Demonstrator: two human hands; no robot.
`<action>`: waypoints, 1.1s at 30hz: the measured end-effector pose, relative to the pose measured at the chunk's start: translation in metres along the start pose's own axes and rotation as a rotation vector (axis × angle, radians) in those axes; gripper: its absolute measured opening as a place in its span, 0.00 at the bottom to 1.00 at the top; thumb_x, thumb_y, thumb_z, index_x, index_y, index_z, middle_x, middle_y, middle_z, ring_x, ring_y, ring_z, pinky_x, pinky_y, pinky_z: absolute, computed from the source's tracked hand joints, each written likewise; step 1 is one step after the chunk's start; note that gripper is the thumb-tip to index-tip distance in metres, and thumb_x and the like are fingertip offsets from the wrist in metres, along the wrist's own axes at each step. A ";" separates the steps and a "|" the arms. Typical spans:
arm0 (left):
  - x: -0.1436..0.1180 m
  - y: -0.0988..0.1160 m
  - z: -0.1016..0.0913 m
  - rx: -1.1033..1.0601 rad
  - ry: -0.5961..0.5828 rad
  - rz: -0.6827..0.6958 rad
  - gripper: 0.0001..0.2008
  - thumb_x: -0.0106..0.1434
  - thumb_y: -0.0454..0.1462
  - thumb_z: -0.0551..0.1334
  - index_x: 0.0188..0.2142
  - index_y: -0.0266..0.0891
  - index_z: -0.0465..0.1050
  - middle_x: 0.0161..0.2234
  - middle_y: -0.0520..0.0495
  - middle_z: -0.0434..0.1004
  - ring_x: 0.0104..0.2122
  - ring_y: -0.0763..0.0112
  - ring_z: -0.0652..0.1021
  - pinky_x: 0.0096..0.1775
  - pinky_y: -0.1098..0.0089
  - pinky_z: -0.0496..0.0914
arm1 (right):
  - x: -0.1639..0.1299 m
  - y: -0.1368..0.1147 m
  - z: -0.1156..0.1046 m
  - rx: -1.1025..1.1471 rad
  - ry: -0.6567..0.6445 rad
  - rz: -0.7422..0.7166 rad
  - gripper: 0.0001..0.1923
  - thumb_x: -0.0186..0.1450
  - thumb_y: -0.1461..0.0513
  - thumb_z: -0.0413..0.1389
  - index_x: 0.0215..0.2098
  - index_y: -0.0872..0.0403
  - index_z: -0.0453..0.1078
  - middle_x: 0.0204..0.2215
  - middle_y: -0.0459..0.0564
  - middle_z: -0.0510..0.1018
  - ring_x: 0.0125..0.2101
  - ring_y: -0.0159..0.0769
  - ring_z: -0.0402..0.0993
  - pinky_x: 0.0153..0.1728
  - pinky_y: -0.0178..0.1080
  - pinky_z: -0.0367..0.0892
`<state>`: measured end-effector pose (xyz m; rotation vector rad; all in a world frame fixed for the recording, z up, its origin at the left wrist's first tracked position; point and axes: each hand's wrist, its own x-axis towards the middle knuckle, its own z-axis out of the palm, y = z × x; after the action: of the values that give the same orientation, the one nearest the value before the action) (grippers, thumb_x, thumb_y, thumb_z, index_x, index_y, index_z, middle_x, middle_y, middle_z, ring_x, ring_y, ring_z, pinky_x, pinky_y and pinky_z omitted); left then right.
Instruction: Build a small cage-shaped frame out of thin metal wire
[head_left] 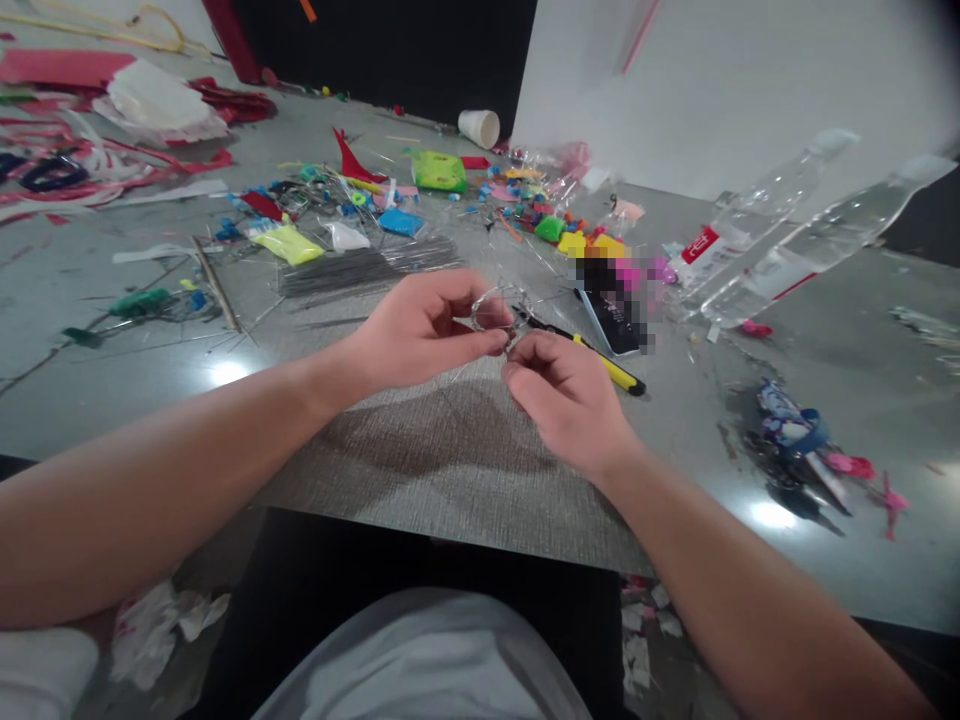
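Observation:
A bent loop of thin silvery wire [491,300] is held up between both hands over the near part of the table. My left hand [427,330] pinches it from the left, with thumb and fingertips together. From the right, my right hand [566,395] pinches the wire's lower end, its fingers curled. The two sets of fingertips almost meet. Just behind my right hand lie pliers with yellow and black handles [622,374], partly covered by that hand. Beyond my left hand a bundle of thin straight wires [337,272] rests on the table.
A phone [615,315] lies behind the pliers. Two clear bottles [817,235] stand at the right. Colourful clay packets, such as a green one [439,171], and scraps spread across the back. A white cup [478,129] lies on its side. A thin stick [216,285] is at the left.

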<state>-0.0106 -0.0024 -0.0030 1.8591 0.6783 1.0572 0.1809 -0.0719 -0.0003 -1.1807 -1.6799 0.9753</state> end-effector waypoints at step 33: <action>0.001 -0.009 0.024 -0.375 0.362 -0.255 0.13 0.57 0.33 0.73 0.28 0.39 0.68 0.28 0.52 0.74 0.30 0.72 0.79 0.42 0.61 0.83 | 0.010 0.019 -0.006 -0.854 0.230 -0.554 0.11 0.75 0.64 0.49 0.42 0.52 0.75 0.38 0.54 0.77 0.39 0.41 0.73 0.40 0.43 0.67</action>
<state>0.0100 -0.0075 -0.0172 1.2388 0.8343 1.2636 0.1900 -0.0565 -0.0135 -1.1542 -2.1210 -0.2576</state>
